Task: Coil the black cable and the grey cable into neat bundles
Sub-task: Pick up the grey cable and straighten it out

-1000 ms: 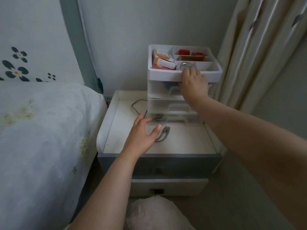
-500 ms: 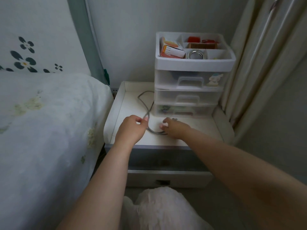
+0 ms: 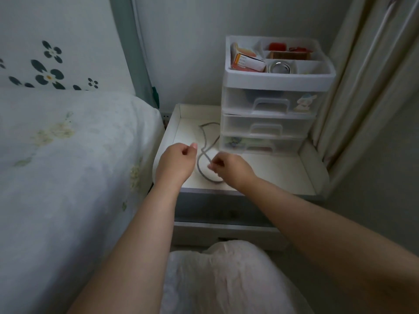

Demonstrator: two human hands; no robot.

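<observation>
Over the white bedside surface [image 3: 260, 171], the right hand [image 3: 229, 168] pinches the thin grey looped cable [image 3: 204, 152], while the left hand [image 3: 175, 162] is curled beside it, its hold unclear.

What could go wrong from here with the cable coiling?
1. The grey cable crosses itself between the hands and lies in open loops on the nightstand; pulling either end may tighten the crossing into a kink rather than a coil.
2. Its far loop runs up against the drawer unit, so a tug might snag there.
3. The right hand pinches a thin section; whether the left hand grips it is unclear, so a loop could slip.
</observation>
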